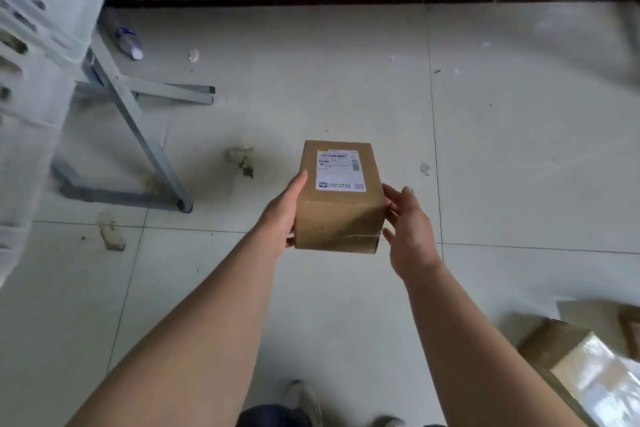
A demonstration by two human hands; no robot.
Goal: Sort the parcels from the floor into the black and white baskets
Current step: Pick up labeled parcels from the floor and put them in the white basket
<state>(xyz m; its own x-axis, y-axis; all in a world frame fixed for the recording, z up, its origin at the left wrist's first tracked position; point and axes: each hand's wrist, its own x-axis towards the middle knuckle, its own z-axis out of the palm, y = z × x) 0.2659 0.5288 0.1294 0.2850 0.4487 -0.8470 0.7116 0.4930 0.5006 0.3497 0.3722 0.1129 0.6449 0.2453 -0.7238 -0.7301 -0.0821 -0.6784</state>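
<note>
The left hand presses flat on the left side of the brown box, with its fingers lying along that side. The right hand is at the right side of the box, and its fingers are spread wide. I cannot tell if they touch the box or are just beside it. The box is held up in the air, above the middle of the floor.

The box is made of cardboard. It looks stiff and not too heavy, since it sits well between two hands. Its sides are smooth, so it could slip. I think the best hold is one hand flat on each side, squeezing gently. A white label is stuck on the top.

The floor has pale tiles with bits of rubbish on it. A bottle lies near the wall. At the left edge of the floor stands a white basket on a grey metal frame. More boxes lie at the near right corner of the floor. No black basket can be seen.
</note>
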